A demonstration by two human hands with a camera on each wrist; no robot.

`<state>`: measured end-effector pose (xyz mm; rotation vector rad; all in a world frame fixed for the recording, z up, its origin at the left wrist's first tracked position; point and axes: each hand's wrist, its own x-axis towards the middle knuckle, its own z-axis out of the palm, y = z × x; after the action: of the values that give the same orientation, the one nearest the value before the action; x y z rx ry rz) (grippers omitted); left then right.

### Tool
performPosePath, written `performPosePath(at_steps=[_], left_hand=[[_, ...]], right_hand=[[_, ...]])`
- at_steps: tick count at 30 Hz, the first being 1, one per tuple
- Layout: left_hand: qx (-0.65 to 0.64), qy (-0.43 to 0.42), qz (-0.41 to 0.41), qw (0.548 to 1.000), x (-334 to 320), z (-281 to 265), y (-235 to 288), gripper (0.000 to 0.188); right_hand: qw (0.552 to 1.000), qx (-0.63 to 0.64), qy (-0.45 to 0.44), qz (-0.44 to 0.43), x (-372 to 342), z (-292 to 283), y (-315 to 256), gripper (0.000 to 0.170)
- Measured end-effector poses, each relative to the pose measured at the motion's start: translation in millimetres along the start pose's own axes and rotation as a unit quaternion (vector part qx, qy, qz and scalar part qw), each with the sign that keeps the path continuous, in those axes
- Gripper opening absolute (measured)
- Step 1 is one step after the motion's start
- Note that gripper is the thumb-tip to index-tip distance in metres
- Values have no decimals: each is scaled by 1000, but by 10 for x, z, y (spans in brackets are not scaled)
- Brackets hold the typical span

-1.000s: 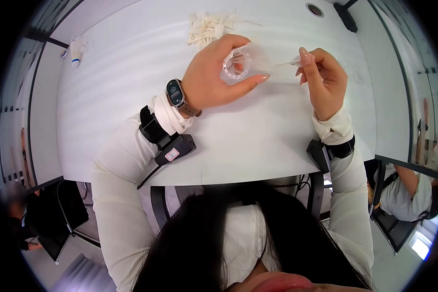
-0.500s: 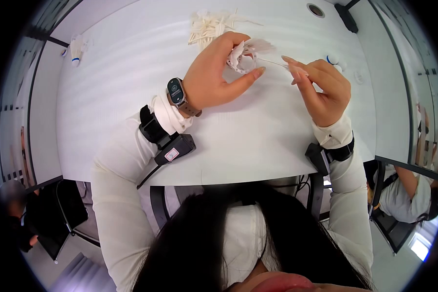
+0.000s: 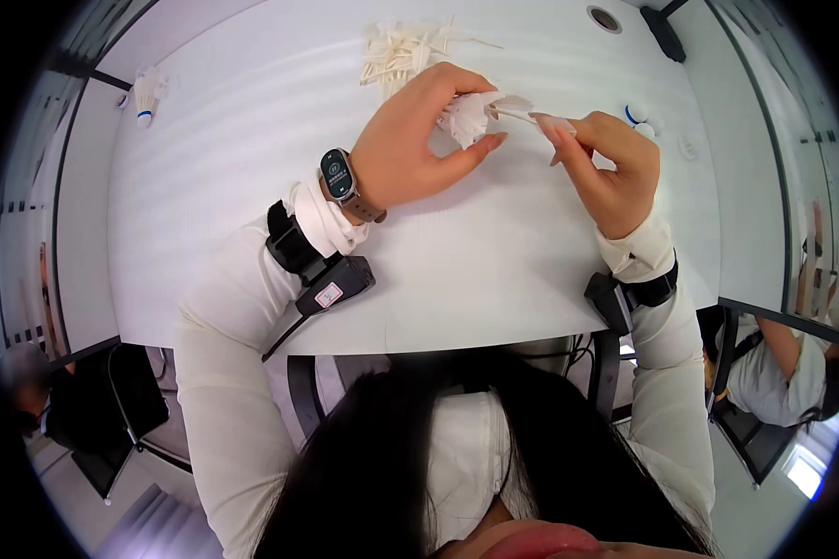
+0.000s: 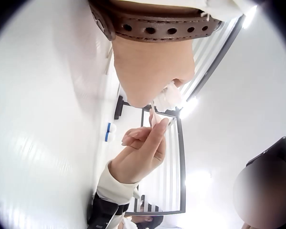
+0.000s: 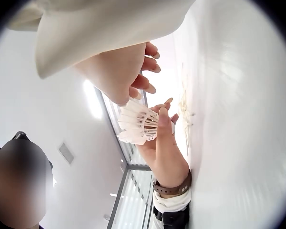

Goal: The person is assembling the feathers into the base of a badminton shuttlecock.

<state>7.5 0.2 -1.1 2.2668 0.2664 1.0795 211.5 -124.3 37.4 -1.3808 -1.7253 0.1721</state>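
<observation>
White shuttlecock [image 3: 466, 119] well inside table edge [image 3: 382, 353]

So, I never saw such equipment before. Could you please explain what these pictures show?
There is no robot: a person works bare-handed. The wide view comes from a head camera; the others come from a small camera strapped on each wrist. The left hand holds a shuttlecock, and the right hand pinches a feather close to it. On the white table lie a pile of loose feathers at the far side, another shuttlecock at the left, and small blue-and-white pieces at the right.
</observation>
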Motion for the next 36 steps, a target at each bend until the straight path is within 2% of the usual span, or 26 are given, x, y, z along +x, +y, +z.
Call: performPosePath(at_steps=[6, 14, 21, 24, 27, 33, 36], left_hand=[[-7, -10, -15, 1000, -1, -14, 33, 41], [-19, -15, -23, 999, 0, -19, 46, 42], [-23, -19, -24, 999, -10, -11, 32, 42], [-34, -27, -51, 998, -16, -15, 46, 44], [-22, -23, -24, 999, -6, -13, 38, 43], [-23, -16, -47, 999, -12, -19, 56, 43], [-17, -11, -32, 999, -3, -13, 42, 42]], right_hand=[[997, 52, 3, 55, 5, 8, -16, 10], [996, 63, 5, 66, 1, 7, -30, 10], [999, 34, -2, 33, 12, -13, -64, 11], [999, 37, 9, 25, 3, -1, -58, 11], [1000, 24, 2, 20, 11, -14, -64, 11], [999, 28, 9, 13, 13, 3, -42, 11], [1000, 21, 9, 9, 19, -7, -17, 11]])
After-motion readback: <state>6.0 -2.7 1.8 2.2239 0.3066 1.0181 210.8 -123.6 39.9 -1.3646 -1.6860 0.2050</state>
